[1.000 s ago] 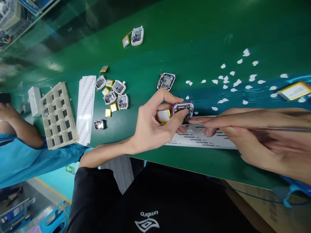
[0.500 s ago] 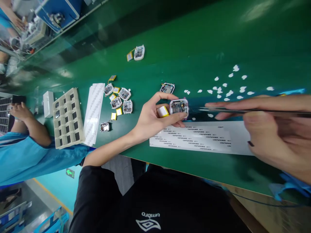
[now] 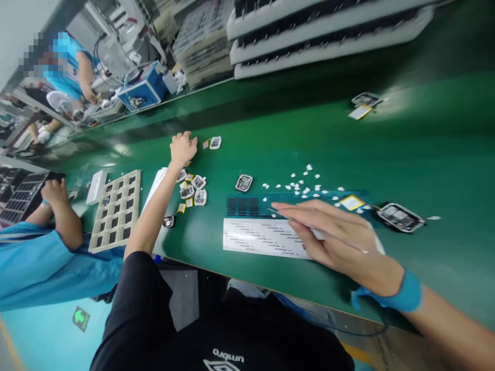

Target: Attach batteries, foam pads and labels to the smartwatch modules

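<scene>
My left hand reaches to the back left of the green table, fingers curled down; what lies under them is hidden. Just right of it lies a white-framed device with its yellow-edged battery. Below the hand sit several opened devices with batteries. My right hand grips thin metal tweezers, tips pointing left above a teal sheet with rows of black strips. A white printed sheet lies beneath that hand. Another opened device rests between the hands.
Small white pieces are scattered mid-table. A black-framed device lies right, another device at the back. A compartment tray stands left, beside a co-worker's arm. Stacked trays line the back shelf.
My left hand has gone from mid-table, where it held a white-framed device with battery, to the back left. My right hand has drawn back with the tweezers; the view has shifted.
</scene>
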{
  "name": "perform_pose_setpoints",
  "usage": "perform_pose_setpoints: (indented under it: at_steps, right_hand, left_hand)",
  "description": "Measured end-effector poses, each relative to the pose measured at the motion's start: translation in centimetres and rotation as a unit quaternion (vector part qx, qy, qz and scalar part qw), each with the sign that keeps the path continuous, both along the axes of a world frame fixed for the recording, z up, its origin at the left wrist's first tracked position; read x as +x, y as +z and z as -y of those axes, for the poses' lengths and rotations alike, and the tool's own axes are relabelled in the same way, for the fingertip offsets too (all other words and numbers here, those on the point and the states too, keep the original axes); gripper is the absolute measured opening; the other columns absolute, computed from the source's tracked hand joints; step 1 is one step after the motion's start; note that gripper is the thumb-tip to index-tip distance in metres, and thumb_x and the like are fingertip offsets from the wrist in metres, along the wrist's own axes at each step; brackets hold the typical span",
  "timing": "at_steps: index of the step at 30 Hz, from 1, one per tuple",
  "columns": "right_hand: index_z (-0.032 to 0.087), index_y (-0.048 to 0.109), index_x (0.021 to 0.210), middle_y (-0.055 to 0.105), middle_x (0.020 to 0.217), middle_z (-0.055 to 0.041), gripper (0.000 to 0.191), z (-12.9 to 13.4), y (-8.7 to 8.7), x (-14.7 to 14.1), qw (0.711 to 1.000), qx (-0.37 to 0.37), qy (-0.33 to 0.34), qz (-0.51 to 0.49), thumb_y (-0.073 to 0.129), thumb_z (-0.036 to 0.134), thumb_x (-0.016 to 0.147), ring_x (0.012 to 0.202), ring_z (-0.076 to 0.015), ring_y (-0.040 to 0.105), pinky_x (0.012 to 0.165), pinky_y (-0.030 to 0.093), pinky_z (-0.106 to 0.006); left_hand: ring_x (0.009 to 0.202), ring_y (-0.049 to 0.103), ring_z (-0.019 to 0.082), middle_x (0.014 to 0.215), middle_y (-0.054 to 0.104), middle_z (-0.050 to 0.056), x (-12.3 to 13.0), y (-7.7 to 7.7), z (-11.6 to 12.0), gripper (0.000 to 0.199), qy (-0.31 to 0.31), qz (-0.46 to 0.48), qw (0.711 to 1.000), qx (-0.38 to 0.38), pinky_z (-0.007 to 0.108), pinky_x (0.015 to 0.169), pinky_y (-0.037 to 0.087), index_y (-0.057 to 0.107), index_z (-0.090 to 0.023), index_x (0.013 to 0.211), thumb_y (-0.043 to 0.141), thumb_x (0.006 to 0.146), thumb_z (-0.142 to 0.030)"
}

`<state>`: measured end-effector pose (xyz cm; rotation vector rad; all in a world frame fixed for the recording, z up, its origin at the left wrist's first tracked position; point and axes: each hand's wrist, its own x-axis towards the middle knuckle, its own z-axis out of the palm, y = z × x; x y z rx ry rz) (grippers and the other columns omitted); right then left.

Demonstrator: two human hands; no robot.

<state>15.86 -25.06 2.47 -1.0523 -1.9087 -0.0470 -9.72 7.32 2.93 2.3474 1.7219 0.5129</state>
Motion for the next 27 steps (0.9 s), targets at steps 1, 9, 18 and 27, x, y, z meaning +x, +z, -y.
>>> perform_pose_setpoints:
  at_steps: [1,9,18,27]
  right_hand:
    - [0.017,0.062,0.129,0.079,0.111,-0.0067,0.039,0.1,0.0,-0.1,1.0,-0.001,0.005,-0.007,0.064,0.001,0.094,0.094,-0.0154,0.076,0.079,0.065,-0.028]
    - [0.02,0.067,0.108,0.077,0.118,-0.0011,0.018,-1.2,-1.4,-1.2,0.986,-0.01,-0.096,0.137,0.05,0.026,0.109,0.109,-0.0091,0.068,0.101,0.057,-0.022]
    - [0.024,0.069,0.122,0.07,0.1,0.003,0.032,-1.3,-2.0,-1.8,0.971,-0.064,-0.143,0.178,0.043,0.041,0.113,0.072,-0.0049,0.058,0.06,0.043,-0.022]
    - [0.02,0.065,0.106,0.071,0.088,0.0037,0.026,0.2,-1.4,-1.2,0.992,-0.027,-0.104,0.071,0.042,0.028,0.113,0.07,-0.0038,0.061,0.06,0.044,-0.02]
  left_hand:
    - [0.132,0.058,0.032,0.127,0.076,0.011,0.6,0.2,0.2,0.037,-0.038,0.012,0.999,0.005,0.06,0.119,0.04,0.07,-0.019,0.114,0.06,0.09,-0.045]
    - [0.046,0.046,0.018,0.042,0.06,-0.019,3.7,3.1,4.5,0.029,-0.186,0.14,0.971,0.057,0.035,0.054,0.042,0.053,-0.033,0.064,0.07,0.069,-0.056]
    - [0.073,0.081,0.023,0.088,0.084,-0.001,5.5,0.1,20.5,0.054,-0.161,0.403,0.849,-0.303,0.028,0.063,0.067,0.071,-0.025,0.114,0.093,0.067,-0.041]
    - [0.05,0.066,0.011,0.064,0.069,-0.005,6.0,0.3,23.7,0.041,-0.169,0.447,0.802,-0.359,0.02,0.055,0.057,0.063,-0.022,0.111,0.085,0.084,-0.043]
